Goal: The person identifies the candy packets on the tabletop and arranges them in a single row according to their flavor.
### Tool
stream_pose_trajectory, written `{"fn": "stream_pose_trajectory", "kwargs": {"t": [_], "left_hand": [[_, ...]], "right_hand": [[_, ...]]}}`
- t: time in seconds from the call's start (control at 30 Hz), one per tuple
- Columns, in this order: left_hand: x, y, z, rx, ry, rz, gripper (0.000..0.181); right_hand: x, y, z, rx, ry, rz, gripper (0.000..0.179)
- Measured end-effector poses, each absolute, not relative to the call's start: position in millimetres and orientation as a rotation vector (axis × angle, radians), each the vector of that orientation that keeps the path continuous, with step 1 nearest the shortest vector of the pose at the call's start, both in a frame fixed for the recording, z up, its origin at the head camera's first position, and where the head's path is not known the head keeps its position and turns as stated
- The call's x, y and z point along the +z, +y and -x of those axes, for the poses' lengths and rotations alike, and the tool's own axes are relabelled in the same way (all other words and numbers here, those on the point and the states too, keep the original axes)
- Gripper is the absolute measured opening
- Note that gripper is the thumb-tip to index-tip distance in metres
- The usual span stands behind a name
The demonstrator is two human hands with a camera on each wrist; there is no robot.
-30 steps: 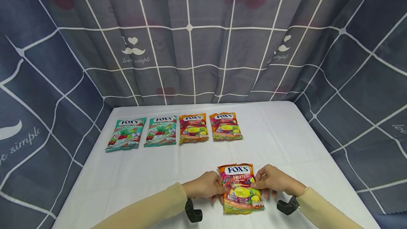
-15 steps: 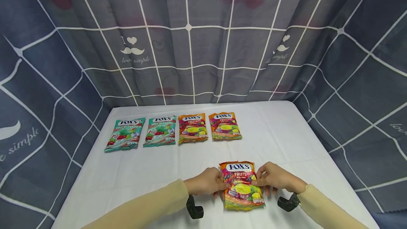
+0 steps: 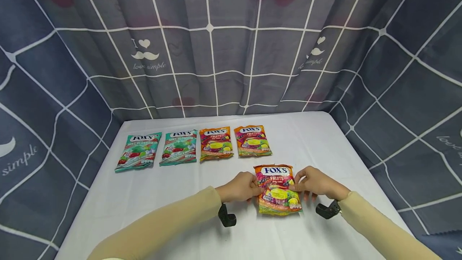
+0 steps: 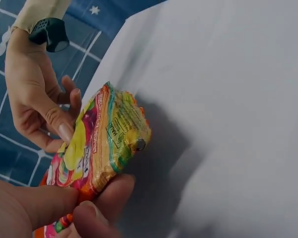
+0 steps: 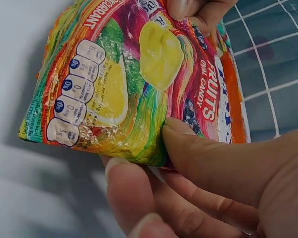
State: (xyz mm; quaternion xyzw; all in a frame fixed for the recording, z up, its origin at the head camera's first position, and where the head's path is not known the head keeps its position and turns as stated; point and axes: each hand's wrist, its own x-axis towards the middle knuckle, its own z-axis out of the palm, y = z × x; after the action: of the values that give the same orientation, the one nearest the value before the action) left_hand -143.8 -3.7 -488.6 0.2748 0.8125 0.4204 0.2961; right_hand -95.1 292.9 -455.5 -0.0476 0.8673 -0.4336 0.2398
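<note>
Both hands hold one orange-and-red bag of Fox's Fruits candy (image 3: 277,189) in the head view, front face up. My left hand (image 3: 241,187) pinches its left edge, thumb on top and fingers underneath. On the opposite edge, my right hand (image 3: 315,182) pinches the bag between thumb and fingers. In the left wrist view the candy bag (image 4: 97,134) is lifted over the white cloth, its shadow falling beside it. The right wrist view has the bag (image 5: 139,84) close up, with the right thumb (image 5: 198,148) pressing on its printed front.
Along the back of the white table (image 3: 173,212) lie two green Mint Blossom bags (image 3: 138,151) (image 3: 179,147) and two orange Fruits bags (image 3: 216,143) (image 3: 252,141) in a row. Grey checked curtains (image 3: 231,51) enclose the table at the back and sides.
Both hands have carried the candy bag away from the person, toward the row at the back, and slightly right. The row of bags stays in place; the head view has shifted a little.
</note>
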Motion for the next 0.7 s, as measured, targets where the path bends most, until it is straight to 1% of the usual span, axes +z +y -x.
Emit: {"fn": "stream_pose_trajectory", "kwargs": {"t": [0.07,0.1,0.4,0.47,0.5,0.63,0.7], "left_hand": [[-486,2,151,1.114,2.187,-0.743,0.032],[-474,4,151,1.128,2.177,-0.733,0.032],[-466,31,188,1.095,2.291,-0.831,0.033],[-491,44,210,1.047,2.359,-0.877,0.039],[-493,48,213,1.003,2.420,-0.899,0.040],[-539,76,253,0.887,2.545,-0.937,0.052],[-526,84,253,0.860,2.569,-0.931,0.053]], "right_hand": [[-451,296,102,-1.174,2.392,0.105,0.022],[-449,297,106,-1.167,2.400,0.098,0.022],[-431,314,142,-1.081,2.491,0.023,0.023],[-430,318,152,-1.066,2.508,-0.001,0.023],[-431,320,157,-1.060,2.516,-0.007,0.023],[-433,330,173,-1.056,2.536,-0.039,0.024],[-435,336,179,-1.060,2.549,-0.059,0.026]]}}
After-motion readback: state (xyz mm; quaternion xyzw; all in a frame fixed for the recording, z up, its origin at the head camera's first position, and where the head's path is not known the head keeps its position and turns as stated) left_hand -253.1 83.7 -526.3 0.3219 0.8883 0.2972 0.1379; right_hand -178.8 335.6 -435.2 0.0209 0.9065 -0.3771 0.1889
